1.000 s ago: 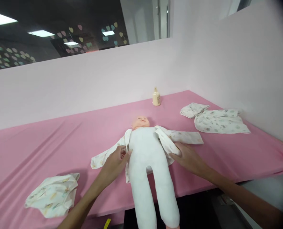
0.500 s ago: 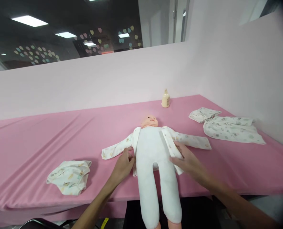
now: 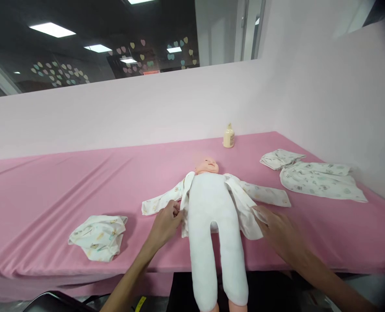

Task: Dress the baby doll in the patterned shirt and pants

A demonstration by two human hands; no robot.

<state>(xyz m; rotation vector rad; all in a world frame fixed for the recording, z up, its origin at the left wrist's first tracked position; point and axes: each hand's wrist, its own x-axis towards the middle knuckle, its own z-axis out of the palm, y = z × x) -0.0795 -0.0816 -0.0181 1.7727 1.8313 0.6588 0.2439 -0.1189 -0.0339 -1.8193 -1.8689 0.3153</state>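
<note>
A baby doll (image 3: pixel 213 203) with a white cloth body lies on its back, its legs reaching past the table's front edge. It wears a white printed baby shirt (image 3: pixel 249 216), spread apart at the front, with both sleeves stretched outward. My left hand (image 3: pixel 169 221) is closed on the shirt's left edge beside the doll's waist. On the other side, my right hand (image 3: pixel 273 227) pinches the right front panel and holds it out from the body. The fingertips of both hands are partly hidden by cloth.
A pink sheet (image 3: pixel 65 186) covers the table. Folded printed cloth (image 3: pixel 98 238) lies at left; more printed baby clothes (image 3: pixel 322 180) lie at right. A cream pump bottle (image 3: pixel 228 136) stands near the white wall (image 3: pixel 147 110). A black chair edge (image 3: pixel 54 301) shows at lower left.
My right hand has moved outward to the right, drawing the shirt's right panel away from the doll's body. My left hand stays at the left edge. The view has shifted slightly.
</note>
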